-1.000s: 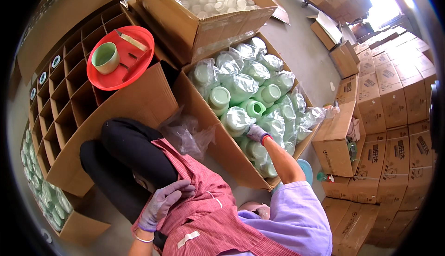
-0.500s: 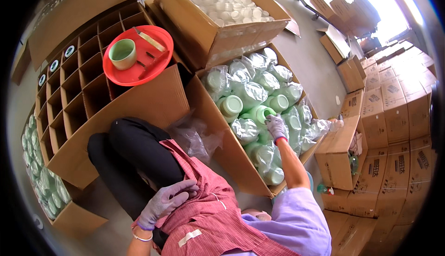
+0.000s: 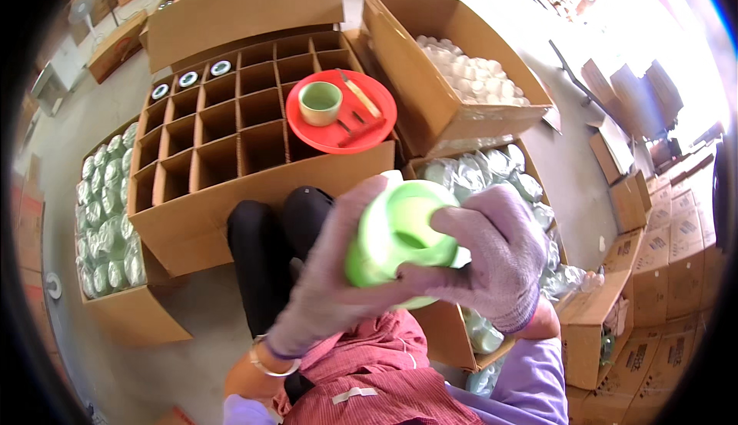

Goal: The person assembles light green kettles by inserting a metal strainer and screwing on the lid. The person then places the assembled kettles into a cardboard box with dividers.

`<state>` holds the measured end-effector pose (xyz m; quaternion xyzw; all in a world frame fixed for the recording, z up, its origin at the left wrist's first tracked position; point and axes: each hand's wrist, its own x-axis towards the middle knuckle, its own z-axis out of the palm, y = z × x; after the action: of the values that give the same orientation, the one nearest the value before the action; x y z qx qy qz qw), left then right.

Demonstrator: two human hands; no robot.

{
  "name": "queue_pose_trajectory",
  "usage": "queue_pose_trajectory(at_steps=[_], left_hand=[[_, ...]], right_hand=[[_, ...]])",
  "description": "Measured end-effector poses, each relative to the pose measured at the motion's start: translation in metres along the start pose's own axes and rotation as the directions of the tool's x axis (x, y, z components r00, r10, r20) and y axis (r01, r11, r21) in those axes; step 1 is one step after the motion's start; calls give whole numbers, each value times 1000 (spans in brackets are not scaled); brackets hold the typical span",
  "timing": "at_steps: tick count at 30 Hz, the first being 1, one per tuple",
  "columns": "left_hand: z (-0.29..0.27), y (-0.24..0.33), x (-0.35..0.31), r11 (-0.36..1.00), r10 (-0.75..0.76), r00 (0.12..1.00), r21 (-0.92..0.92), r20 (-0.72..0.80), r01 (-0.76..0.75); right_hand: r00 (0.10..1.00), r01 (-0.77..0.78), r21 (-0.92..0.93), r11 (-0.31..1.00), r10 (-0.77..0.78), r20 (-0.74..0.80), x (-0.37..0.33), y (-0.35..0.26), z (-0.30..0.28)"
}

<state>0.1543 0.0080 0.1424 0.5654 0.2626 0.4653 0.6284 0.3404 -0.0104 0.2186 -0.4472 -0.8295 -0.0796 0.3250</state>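
A light green plastic jar (image 3: 406, 217) with a wide round mouth is held up close above my lap. My left hand (image 3: 327, 286), in a grey-purple glove, wraps round its left side. My right hand (image 3: 500, 252), gloved the same way, grips the jar at its right side, with the fingers by the mouth. Below and behind my right hand, an open carton (image 3: 446, 333) holds many green jars in clear plastic bags (image 3: 480, 171). The lower part of the held jar is partly covered by my hands.
Ahead stands a divided carton (image 3: 261, 167) with a few jars in its far cells. On it rests a red tray (image 3: 338, 142) bearing a green cup (image 3: 320, 102) and a knife (image 3: 361, 96). White lids (image 3: 480, 75) fill another box. Bagged jars (image 3: 108, 210) stand at left, stacked cartons (image 3: 673, 248) at right.
My right hand has lifted a green jar out of the carton of bagged jars and brought it over my lap. My left hand has risen from my lap onto it. The view has swung left.
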Motion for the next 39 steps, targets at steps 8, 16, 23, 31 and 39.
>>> queue_pose_trajectory(at_steps=[8,16,23,31,39], left_hand=[[-110,50,-42,913,-407,893,-87,-189,398],[-146,95,-69,951,104,909,307,-404,28],[-155,73,-75,422,377,915,906,-145,-30],[-136,73,-72,413,286,948,911,-139,9],[-142,81,-95,393,297,948,920,-114,-13]], right_hand=[[918,162,827,538,-389,73,47,-5,123],[926,-29,338,941,-103,364,84,105,179],[673,221,-260,940,46,738,71,202,270],[581,260,-261,929,65,811,82,209,283],[615,-269,43,962,137,776,102,210,272]])
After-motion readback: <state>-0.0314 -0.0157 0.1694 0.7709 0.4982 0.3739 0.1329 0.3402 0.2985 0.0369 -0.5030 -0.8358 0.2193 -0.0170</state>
